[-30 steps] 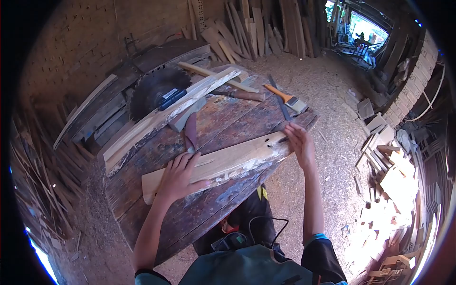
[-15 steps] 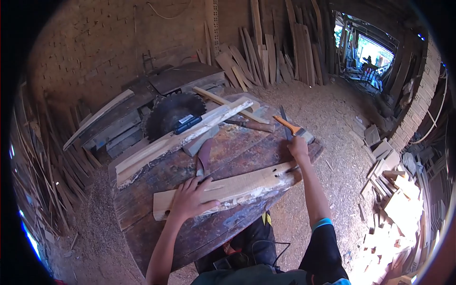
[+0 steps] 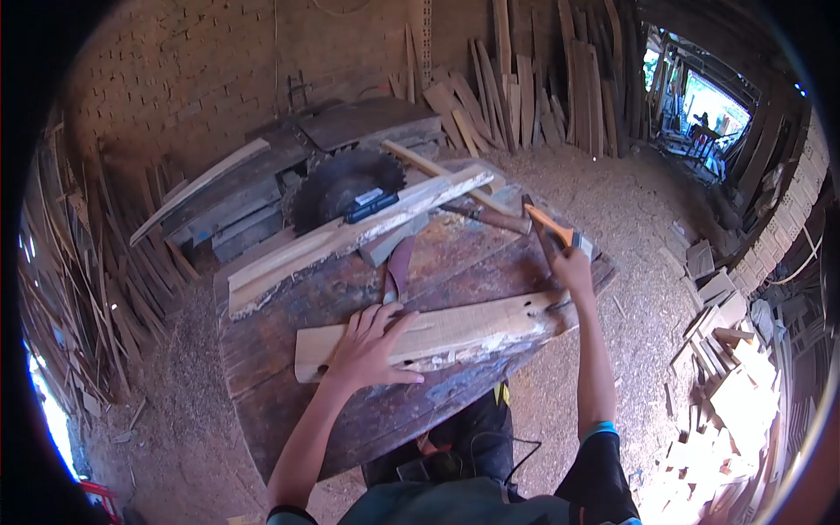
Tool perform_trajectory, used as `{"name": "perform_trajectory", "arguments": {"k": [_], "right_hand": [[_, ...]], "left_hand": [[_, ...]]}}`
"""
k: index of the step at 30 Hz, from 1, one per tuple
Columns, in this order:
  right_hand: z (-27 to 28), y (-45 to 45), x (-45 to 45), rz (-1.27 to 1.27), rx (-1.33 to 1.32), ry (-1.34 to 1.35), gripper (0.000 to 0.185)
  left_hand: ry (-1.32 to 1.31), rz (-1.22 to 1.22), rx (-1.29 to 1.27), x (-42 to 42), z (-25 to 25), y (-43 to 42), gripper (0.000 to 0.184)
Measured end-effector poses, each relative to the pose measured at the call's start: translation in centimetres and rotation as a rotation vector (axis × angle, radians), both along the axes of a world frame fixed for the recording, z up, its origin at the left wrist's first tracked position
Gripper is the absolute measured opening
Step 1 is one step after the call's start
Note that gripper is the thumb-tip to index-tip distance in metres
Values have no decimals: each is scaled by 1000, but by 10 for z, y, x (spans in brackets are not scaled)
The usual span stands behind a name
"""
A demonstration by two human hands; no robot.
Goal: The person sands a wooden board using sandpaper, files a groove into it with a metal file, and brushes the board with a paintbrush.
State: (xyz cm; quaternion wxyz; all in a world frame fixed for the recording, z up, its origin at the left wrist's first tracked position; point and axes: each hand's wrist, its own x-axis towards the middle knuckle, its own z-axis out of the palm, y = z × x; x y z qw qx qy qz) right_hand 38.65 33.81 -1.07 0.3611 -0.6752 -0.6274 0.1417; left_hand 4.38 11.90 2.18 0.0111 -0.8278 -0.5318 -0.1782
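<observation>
On the near part of the worn wooden table (image 3: pixel 350 429) lies a pale board (image 3: pixel 472 331) with a rough, whitish near edge and dark holes. My left hand (image 3: pixel 369 348) rests on its left end with the fingers spread. Beyond the board's right end, my right hand (image 3: pixel 573 269) is closed beside a flat brush (image 3: pixel 551 226) with an orange handle and a dark flat metal tool (image 3: pixel 541 236). What its fingers grip is too small to make out. A strip of brown sandpaper (image 3: pixel 399 267) lies just beyond my left hand.
A long rough-edged board (image 3: pixel 350 234) crosses the table's far side, beside a round saw blade (image 3: pixel 337 188) and a black object (image 3: pixel 371 206). A wooden-handled tool (image 3: pixel 499 219) lies near the brush. Scrap wood (image 3: pixel 735 385) is piled at the right; planks lean against the wall.
My right hand has left the board's right end and moved away from me to the brush and metal tool, closing there. My left hand has stayed on the board. The view has shifted.
</observation>
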Motion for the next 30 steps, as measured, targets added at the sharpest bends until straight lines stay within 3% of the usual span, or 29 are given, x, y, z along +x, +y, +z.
{"name": "perform_trajectory", "arguments": {"k": [3, 6, 9, 10, 13, 14, 19, 24, 27, 30], "right_hand": [[17, -33, 6, 177, -216, 941, 13], [40, -80, -2, 228, -235, 1166, 13], [38, -112, 5, 279, -230, 1149, 10], [43, -126, 1, 186, -184, 1111, 8], [46, -159, 12, 376, -174, 1143, 13], [46, -166, 16, 406, -207, 1235, 15], [42, -179, 23, 537, -297, 1562, 22], [41, -188, 13, 583, -116, 1273, 21], [38, -195, -4, 410, -97, 1189, 17], [1, -193, -9, 490, -320, 1564, 13]], "left_hand": [[28, -5, -130, 4, -2, -7, 92], [156, 13, -12, 11, -7, -20, 91], [427, -48, 86, 19, -12, -28, 82], [530, -76, 115, 23, -7, -28, 78], [175, -72, -663, 22, 58, -5, 61], [79, 50, -607, 21, 67, -6, 46], [68, 146, -372, 13, 47, 37, 43], [37, 122, -190, 18, 42, 37, 43], [22, 121, -291, 17, 43, 43, 51], [-17, 102, -327, 34, 46, 50, 56]]}}
